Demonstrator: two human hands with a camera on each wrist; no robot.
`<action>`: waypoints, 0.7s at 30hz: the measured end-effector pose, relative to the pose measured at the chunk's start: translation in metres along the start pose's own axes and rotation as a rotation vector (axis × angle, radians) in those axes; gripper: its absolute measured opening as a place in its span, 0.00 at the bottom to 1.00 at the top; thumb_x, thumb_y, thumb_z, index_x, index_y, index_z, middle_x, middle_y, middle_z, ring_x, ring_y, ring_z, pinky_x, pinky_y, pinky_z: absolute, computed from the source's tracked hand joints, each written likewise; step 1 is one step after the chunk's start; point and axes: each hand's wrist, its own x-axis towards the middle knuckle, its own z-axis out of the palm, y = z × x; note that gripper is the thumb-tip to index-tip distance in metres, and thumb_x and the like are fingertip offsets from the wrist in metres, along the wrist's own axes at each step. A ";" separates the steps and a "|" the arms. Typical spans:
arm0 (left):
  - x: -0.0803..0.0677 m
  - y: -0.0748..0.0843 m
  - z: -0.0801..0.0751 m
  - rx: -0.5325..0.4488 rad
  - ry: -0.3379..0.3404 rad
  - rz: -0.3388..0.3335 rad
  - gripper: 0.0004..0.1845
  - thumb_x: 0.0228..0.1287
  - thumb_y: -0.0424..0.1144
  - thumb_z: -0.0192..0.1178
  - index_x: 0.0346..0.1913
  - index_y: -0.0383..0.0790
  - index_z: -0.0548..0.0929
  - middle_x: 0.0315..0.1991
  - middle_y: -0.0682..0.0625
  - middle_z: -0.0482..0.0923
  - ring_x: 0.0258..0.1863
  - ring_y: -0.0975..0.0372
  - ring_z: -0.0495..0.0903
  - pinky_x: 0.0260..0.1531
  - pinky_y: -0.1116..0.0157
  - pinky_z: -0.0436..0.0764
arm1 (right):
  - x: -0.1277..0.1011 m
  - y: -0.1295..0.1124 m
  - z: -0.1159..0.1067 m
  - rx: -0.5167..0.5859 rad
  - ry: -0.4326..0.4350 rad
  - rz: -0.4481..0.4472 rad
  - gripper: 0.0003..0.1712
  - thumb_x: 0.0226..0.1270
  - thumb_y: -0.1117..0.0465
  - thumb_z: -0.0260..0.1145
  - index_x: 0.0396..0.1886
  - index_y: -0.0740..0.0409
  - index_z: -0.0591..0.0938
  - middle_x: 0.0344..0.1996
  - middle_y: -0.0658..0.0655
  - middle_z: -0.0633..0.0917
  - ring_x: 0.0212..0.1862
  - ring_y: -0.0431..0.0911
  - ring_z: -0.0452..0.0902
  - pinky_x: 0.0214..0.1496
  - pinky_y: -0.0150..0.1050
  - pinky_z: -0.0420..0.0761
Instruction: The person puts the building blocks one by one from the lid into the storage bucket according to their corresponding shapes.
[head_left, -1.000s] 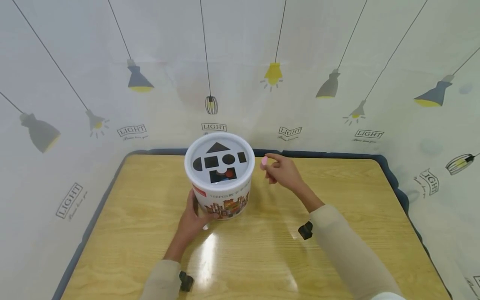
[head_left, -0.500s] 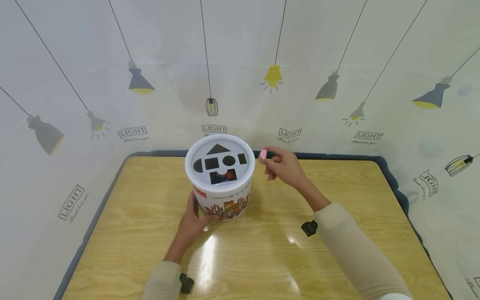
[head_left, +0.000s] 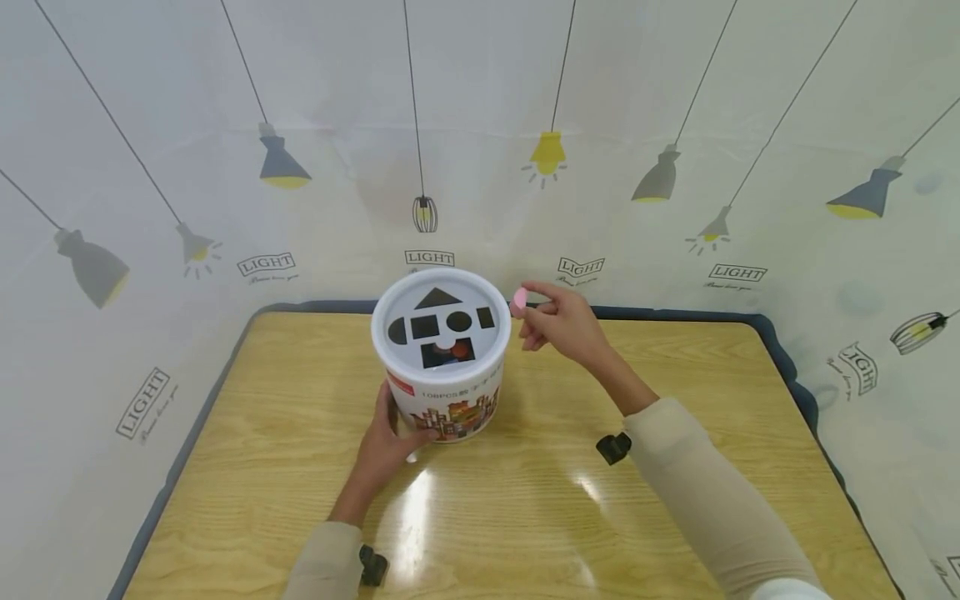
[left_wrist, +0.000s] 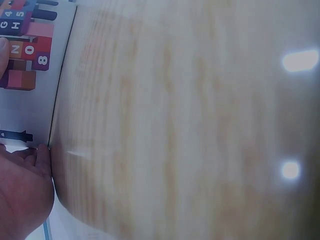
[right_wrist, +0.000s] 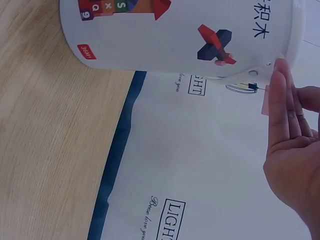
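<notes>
A white toy-block bucket (head_left: 450,400) stands upright on the wooden table, its printed wall also filling the top of the right wrist view. Its lid (head_left: 405,358) has several dark cut-out shapes: a triangle, a half circle, a circle and rectangles. Through the front cut-out some coloured pieces show, one of them red. My left hand (head_left: 382,442) grips the bucket's lower left side, thumb across the front. Just right of the lid rim, my right hand (head_left: 567,327) pinches a small pink block (head_left: 519,302) between thumb and index finger. The block's far side is hidden.
The wooden table (head_left: 637,517) extends around the bucket, with a dark blue edge strip (head_left: 637,313) at the back. Behind it stands a pale wall covering (head_left: 480,167) printed with lamps. Each wrist carries a small black camera (head_left: 613,448).
My right hand has moved up and slightly left with the pink block, closer to the lid's right edge. The left hand and bucket have stayed put.
</notes>
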 end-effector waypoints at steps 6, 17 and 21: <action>0.000 0.000 0.000 -0.003 0.000 -0.001 0.65 0.42 0.57 0.77 0.75 0.72 0.38 0.79 0.56 0.42 0.77 0.58 0.45 0.76 0.56 0.51 | 0.002 -0.007 0.005 0.016 -0.015 -0.019 0.30 0.70 0.60 0.64 0.69 0.58 0.70 0.24 0.63 0.85 0.23 0.50 0.84 0.32 0.47 0.89; 0.001 -0.001 0.000 -0.031 0.007 0.043 0.64 0.44 0.53 0.77 0.75 0.71 0.39 0.78 0.56 0.44 0.77 0.60 0.45 0.76 0.57 0.51 | 0.002 -0.018 0.003 0.009 -0.010 -0.058 0.28 0.71 0.59 0.62 0.69 0.55 0.70 0.25 0.64 0.84 0.23 0.50 0.83 0.31 0.46 0.89; -0.001 0.002 -0.001 -0.061 -0.010 0.067 0.64 0.47 0.49 0.77 0.76 0.68 0.38 0.78 0.55 0.44 0.77 0.60 0.44 0.77 0.58 0.49 | 0.001 -0.022 0.004 0.015 -0.002 -0.082 0.28 0.71 0.60 0.62 0.69 0.55 0.70 0.23 0.63 0.83 0.21 0.48 0.81 0.28 0.44 0.88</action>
